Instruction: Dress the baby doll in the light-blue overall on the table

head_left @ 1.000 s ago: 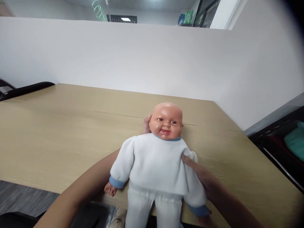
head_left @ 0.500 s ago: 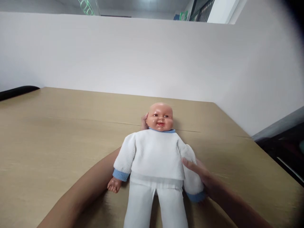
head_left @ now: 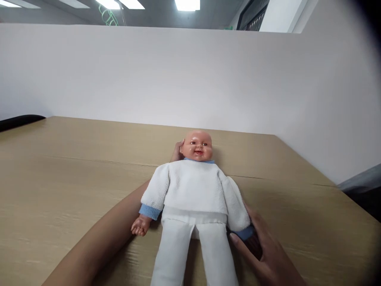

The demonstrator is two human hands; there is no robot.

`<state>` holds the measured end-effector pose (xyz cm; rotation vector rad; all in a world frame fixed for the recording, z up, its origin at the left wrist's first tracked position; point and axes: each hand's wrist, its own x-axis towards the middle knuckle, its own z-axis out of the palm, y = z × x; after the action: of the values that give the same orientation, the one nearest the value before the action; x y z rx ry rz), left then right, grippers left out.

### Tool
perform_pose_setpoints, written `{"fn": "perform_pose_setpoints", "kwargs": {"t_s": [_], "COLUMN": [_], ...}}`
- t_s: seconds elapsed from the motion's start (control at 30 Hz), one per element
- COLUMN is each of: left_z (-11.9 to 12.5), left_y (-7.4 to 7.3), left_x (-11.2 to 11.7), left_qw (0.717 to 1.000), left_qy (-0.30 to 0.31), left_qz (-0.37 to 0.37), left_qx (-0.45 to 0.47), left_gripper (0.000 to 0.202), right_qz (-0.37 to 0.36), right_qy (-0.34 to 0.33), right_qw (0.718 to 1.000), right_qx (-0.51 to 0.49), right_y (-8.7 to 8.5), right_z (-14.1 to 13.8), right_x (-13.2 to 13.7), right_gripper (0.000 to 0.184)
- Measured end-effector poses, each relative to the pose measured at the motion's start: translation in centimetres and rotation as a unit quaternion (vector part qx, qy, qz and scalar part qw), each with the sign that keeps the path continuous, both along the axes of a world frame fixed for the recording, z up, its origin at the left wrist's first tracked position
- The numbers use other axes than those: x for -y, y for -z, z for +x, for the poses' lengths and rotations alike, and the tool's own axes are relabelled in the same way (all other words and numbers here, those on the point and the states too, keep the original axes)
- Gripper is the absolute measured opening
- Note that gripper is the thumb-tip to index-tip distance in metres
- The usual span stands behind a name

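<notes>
A baby doll (head_left: 193, 186) in a white fleece top with blue cuffs and white trousers lies face up on the tan wooden table (head_left: 74, 167). My left forearm runs under the doll's back, and only the fingertips of my left hand (head_left: 177, 150) show, cupped behind its head. My right hand (head_left: 262, 250) rests at the doll's blue-cuffed sleeve end, fingers curled round its hand and wrist.
A white partition wall (head_left: 190, 79) rises along the table's far edge and right side. A black chair back (head_left: 18, 121) shows at the far left. A dark gap lies past the table's right corner.
The doll has been lowered from tilted up to lying flat on the table, farther from me. My right hand slid from its side down to the sleeve cuff.
</notes>
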<state>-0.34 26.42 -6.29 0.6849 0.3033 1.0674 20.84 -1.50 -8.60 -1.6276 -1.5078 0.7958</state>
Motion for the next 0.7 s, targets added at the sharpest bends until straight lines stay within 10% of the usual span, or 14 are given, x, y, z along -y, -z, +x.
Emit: {"fn": "perform_pose_setpoints", "kwargs": {"t_s": [0.43,0.7], "left_z": [-2.9,-2.9], "left_y": [0.7,1.0], "left_x": [-3.4,-2.9], "left_qw": [0.976,0.978], "left_qy": [0.141,0.116], "left_qz": [0.014,0.048], "left_qx": [-0.166,-0.165], "left_gripper": [0.060,0.057], "right_qz": [0.063,0.145], "right_qy": [-0.026,-0.048], "right_qw": [0.991,0.973], "right_qx": [0.116,0.175], "right_y": [1.6,1.3], "right_z": [1.1,1.2], "right_x": [0.1,-0.6], "right_gripper": [0.066,0.063]}}
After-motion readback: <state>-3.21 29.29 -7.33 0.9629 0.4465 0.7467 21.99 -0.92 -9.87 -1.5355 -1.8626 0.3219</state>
